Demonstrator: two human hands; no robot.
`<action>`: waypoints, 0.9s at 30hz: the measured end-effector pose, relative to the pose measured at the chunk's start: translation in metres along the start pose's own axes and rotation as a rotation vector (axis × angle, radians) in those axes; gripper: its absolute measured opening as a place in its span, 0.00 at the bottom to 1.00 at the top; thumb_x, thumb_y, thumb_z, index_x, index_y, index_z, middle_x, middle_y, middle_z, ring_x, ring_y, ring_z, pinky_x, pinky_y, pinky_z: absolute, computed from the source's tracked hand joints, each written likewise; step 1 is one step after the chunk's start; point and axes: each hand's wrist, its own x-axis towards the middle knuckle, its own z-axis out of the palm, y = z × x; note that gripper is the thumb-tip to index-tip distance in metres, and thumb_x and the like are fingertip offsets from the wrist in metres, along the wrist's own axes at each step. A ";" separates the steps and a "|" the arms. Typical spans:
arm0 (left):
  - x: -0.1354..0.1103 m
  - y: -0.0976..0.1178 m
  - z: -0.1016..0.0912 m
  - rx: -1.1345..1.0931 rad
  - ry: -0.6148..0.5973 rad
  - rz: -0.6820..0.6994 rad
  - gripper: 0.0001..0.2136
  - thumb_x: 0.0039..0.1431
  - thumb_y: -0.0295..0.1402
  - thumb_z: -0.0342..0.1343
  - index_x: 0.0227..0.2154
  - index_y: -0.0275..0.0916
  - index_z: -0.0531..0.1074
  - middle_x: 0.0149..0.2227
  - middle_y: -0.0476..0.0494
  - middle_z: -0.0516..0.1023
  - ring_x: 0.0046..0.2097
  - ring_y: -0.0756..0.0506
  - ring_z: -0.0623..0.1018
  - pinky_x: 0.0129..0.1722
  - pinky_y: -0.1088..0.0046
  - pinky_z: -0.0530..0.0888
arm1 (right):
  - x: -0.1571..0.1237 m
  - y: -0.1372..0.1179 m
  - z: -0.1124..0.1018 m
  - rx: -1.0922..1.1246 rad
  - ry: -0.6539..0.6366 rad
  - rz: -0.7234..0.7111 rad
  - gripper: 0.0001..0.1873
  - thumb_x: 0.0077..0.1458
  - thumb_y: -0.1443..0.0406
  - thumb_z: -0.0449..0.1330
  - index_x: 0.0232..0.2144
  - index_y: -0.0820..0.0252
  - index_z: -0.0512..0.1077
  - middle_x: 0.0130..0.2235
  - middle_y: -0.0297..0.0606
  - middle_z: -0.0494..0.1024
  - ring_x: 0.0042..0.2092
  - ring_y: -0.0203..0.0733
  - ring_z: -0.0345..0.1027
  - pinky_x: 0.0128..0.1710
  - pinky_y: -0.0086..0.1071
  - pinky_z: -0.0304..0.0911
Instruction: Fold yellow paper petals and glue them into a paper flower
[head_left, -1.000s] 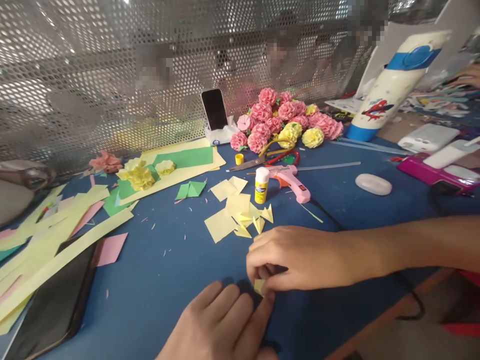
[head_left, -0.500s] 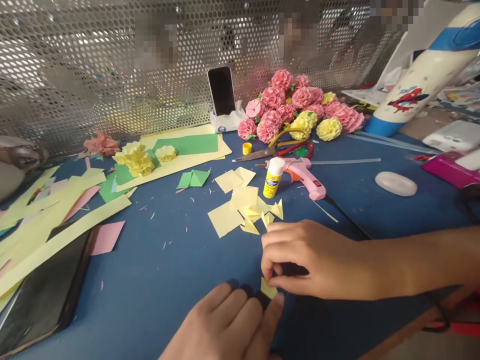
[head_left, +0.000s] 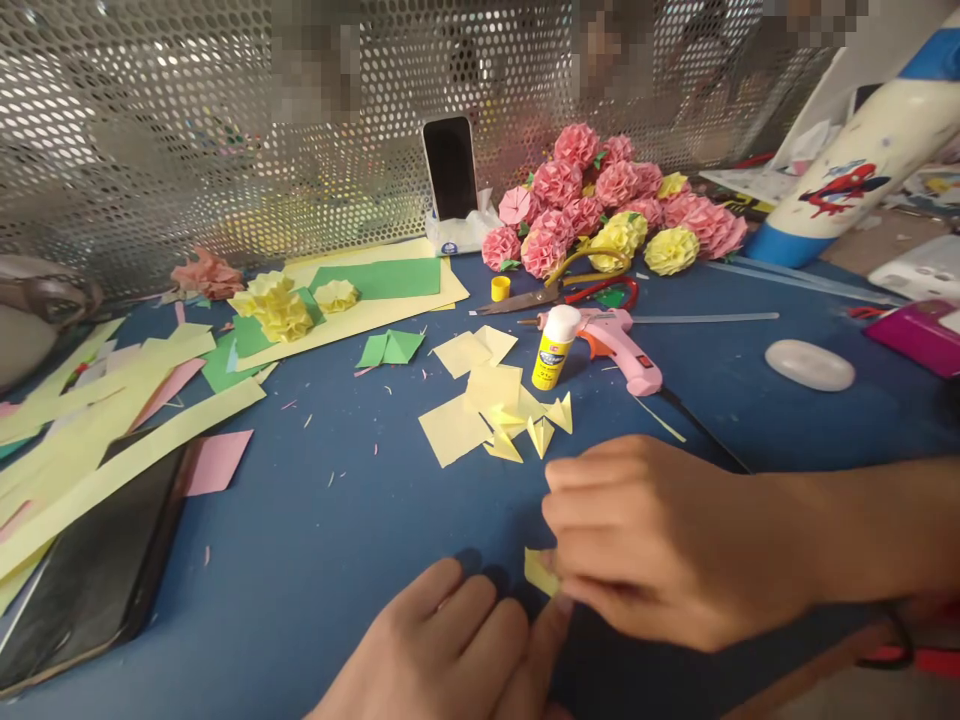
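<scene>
A small folded piece of yellow paper (head_left: 539,571) lies between my two hands, close to the blue tabletop. My left hand (head_left: 442,650) has its fingers curled and the index fingertip pressed to the paper's near edge; its thumb is mostly hidden. With the fingers bent in, my right hand (head_left: 645,540) pinches the same paper from the right and covers part of it. Just beyond lie folded yellow paper pieces (head_left: 540,436) and flat yellow paper squares (head_left: 454,428). An uncapped-looking glue stick (head_left: 553,350) stands upright behind them, its yellow cap (head_left: 500,289) lying apart.
A pink glue gun (head_left: 626,350) and scissors (head_left: 555,292) lie behind the glue stick. Pink and yellow paper flowers (head_left: 577,200) are piled at the back, beside a propped phone (head_left: 450,168). Paper strips (head_left: 142,480) and a dark phone (head_left: 97,590) lie left; a bottle (head_left: 855,180) stands right.
My right hand has turned and shifted slightly right, its fingers closing lower over the paper's right part. My left hand has barely moved. The view has shifted slightly.
</scene>
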 end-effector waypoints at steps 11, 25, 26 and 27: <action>0.002 0.000 0.001 -0.021 0.020 -0.017 0.14 0.69 0.32 0.48 0.47 0.30 0.74 0.23 0.50 0.71 0.23 0.48 0.71 0.20 0.68 0.69 | 0.008 0.007 0.009 0.390 0.002 0.293 0.02 0.58 0.67 0.63 0.32 0.59 0.74 0.29 0.29 0.73 0.36 0.34 0.65 0.37 0.28 0.58; 0.001 0.003 0.007 -0.020 0.086 -0.033 0.12 0.68 0.31 0.48 0.41 0.32 0.76 0.22 0.50 0.69 0.22 0.47 0.68 0.20 0.68 0.65 | 0.005 0.002 -0.003 -0.148 -0.082 -0.129 0.09 0.59 0.68 0.56 0.26 0.61 0.68 0.30 0.34 0.69 0.32 0.39 0.55 0.27 0.36 0.47; 0.001 0.003 0.006 -0.021 0.086 -0.039 0.11 0.68 0.31 0.48 0.41 0.32 0.76 0.22 0.50 0.70 0.23 0.47 0.68 0.20 0.68 0.65 | 0.006 0.001 -0.006 -0.144 -0.106 -0.135 0.09 0.59 0.67 0.57 0.25 0.61 0.68 0.30 0.34 0.70 0.32 0.39 0.55 0.27 0.36 0.47; 0.002 0.003 0.006 -0.020 0.087 -0.043 0.11 0.68 0.31 0.49 0.41 0.32 0.75 0.23 0.50 0.70 0.23 0.47 0.68 0.20 0.68 0.65 | 0.007 0.001 -0.007 -0.132 -0.122 -0.141 0.09 0.58 0.67 0.57 0.25 0.60 0.67 0.30 0.33 0.70 0.32 0.39 0.55 0.28 0.36 0.48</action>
